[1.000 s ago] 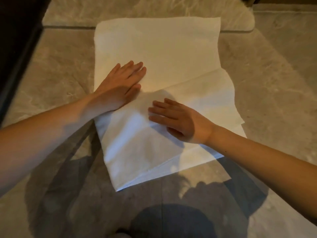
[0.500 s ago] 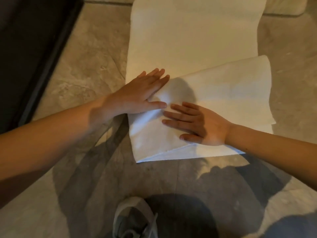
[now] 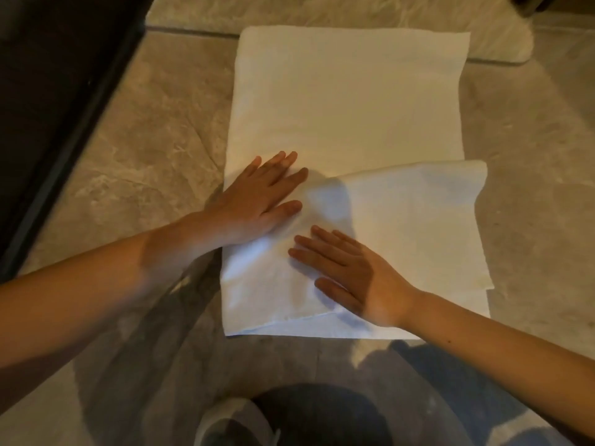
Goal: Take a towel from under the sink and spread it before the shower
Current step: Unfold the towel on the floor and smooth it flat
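hands (image 3: 257, 201) flat on white towel (image 3: 347, 101)

Left hand (image 3: 257, 201) and right hand (image 3: 351, 275) lie flat, palms down, fingers spread, forearms extended.

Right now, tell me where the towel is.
Head view: the towel lies on the floor at centre, its far end at the raised step, with the left hand and right hand flat on its folded near end.

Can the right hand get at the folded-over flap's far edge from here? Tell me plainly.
Probably yes. The right hand lies flat on the flap of the towel, and nothing lies between it and the flap's far edge.
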`<state>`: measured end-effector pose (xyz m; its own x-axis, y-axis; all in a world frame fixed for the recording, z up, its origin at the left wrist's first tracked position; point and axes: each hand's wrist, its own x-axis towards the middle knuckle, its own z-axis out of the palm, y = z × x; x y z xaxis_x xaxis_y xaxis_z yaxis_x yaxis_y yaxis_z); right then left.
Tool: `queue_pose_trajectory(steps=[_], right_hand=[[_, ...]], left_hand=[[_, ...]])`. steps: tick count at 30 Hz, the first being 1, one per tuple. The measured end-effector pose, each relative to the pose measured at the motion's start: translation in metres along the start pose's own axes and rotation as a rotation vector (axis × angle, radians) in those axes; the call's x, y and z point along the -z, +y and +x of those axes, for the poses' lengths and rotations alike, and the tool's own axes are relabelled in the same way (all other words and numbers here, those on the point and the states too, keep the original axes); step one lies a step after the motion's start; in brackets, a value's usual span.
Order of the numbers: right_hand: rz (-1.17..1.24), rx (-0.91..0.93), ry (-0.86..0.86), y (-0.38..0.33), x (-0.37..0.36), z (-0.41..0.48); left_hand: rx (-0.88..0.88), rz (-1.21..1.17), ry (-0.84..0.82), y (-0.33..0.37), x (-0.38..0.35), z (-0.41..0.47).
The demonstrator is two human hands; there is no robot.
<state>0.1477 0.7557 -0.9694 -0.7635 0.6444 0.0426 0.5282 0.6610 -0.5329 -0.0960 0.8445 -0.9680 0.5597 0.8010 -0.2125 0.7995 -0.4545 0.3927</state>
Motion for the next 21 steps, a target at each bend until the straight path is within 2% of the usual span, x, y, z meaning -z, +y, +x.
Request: queue_pose_trajectory(steps=[2, 4, 6, 9, 12, 21], right_hand=[[0.054, -0.121, 0.136, 0.016, 0.025, 0.013], [-0.058, -0.258, 0.233, 0.041, 0.055, 0.028], [-0.214, -0.401, 0.220, 0.064, 0.073, 0.036], [-0.290, -0.593, 0.093, 0.082, 0.072, 0.028], [-0.333, -0.583, 0.052, 0.089, 0.063, 0.007], [-0.309, -0.606, 0.074, 0.122, 0.081, -0.052]], left_hand=[[-0.001, -0.015, 0.061, 0.005, 0.001, 0.001], [-0.034, 0.054, 0.105, 0.012, 0.001, 0.009], [-0.042, 0.104, 0.092, 0.018, 0.002, 0.021], [-0.027, 0.166, 0.019, 0.022, -0.004, 0.039], [-0.056, 0.211, 0.026, 0.024, -0.018, 0.045], [-0.159, 0.228, 0.088, 0.077, -0.041, 0.078]])
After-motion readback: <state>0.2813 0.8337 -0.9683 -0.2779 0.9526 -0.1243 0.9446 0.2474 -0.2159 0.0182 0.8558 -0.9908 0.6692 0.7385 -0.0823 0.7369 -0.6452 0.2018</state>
